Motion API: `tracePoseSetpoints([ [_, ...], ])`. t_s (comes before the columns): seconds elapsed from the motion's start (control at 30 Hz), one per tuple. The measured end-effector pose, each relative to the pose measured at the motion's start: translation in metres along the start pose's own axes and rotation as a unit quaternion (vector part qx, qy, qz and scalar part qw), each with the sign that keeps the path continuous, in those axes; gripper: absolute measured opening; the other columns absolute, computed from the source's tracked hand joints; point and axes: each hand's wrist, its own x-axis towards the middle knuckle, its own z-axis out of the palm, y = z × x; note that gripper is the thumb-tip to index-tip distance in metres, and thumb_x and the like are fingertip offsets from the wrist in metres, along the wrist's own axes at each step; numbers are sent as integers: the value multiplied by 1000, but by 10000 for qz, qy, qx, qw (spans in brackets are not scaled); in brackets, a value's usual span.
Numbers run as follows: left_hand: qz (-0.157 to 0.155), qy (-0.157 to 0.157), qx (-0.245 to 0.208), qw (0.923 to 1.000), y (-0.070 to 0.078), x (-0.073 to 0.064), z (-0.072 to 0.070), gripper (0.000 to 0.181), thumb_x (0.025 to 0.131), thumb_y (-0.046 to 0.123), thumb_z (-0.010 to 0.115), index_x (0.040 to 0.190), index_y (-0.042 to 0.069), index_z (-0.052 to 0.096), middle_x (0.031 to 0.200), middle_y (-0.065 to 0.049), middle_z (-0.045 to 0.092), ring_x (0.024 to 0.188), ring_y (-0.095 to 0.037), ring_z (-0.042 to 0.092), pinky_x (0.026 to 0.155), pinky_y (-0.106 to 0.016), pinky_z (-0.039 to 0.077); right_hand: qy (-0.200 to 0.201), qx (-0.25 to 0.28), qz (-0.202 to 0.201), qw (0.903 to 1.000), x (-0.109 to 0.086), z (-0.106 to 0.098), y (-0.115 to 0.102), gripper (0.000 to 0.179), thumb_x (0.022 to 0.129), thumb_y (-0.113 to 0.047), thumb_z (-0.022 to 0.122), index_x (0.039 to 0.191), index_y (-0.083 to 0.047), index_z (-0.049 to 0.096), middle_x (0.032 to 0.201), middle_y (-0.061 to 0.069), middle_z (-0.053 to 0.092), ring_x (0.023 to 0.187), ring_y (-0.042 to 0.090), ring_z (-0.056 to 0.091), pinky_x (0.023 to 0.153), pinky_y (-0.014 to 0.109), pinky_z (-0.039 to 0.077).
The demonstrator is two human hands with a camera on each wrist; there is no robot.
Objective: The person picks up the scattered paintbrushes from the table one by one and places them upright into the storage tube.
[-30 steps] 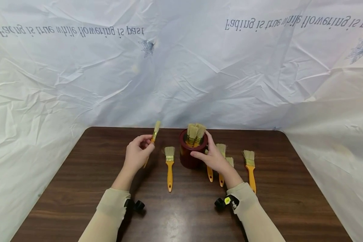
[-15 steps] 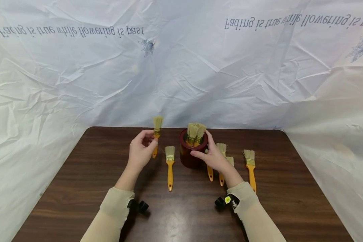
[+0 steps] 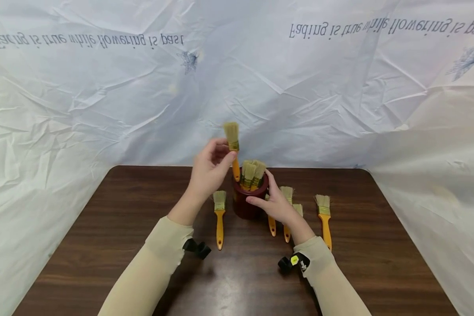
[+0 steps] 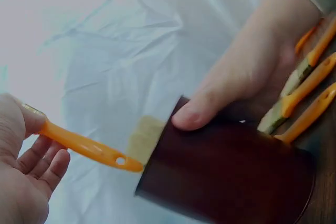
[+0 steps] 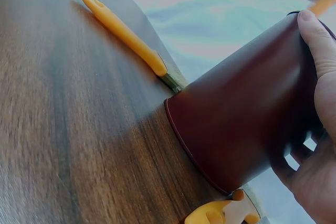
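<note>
At the red cup point(image 3: 245, 209), which the right grip point(image 3: 275, 202) holds, the left grip point(image 3: 209, 171) has swung rightward and upward, pinching a brush point(image 3: 233, 145) handle-down by the rim, so the carry seems nearly done.

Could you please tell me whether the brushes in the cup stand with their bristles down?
No, in the head view, the brushes in the cup have their bristles pointing up.

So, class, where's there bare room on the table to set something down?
The table is bare left of the left sleeve, right of the rightmost brush, and, nearer the person than the lone left brush, between left sleeve and right sleeve. It's crowded right of the cup, where brushes lie beside the right grip.
</note>
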Motion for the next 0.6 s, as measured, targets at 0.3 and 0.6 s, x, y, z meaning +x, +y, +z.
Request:
tracePoseSetpoints([
  [0.3, -129, -1020, 1025, 9894, -8, 2, 32, 19, 109, 15, 70, 124, 3, 73, 107, -9, 78, 87, -19, 74, 77, -36, 62, -70, 64, -233, 9997, 0, -1, 0, 105, 104, -34, 80, 176, -26, 4, 170, 13, 37, 156, 36, 38, 123, 65, 34],
  [0.6, -262, -1444, 1817, 9723, -11, -9, 38, 21, 106, 17, 76, 123, 5, 77, 110, -6, 81, 94, -20, 77, 83, -38, 63, -117, 28, -103, 9999, 0, -1, 0, 106, 104, -39, 78, 176, -28, 2, 174, 11, 32, 159, 37, 36, 121, 66, 37],
])
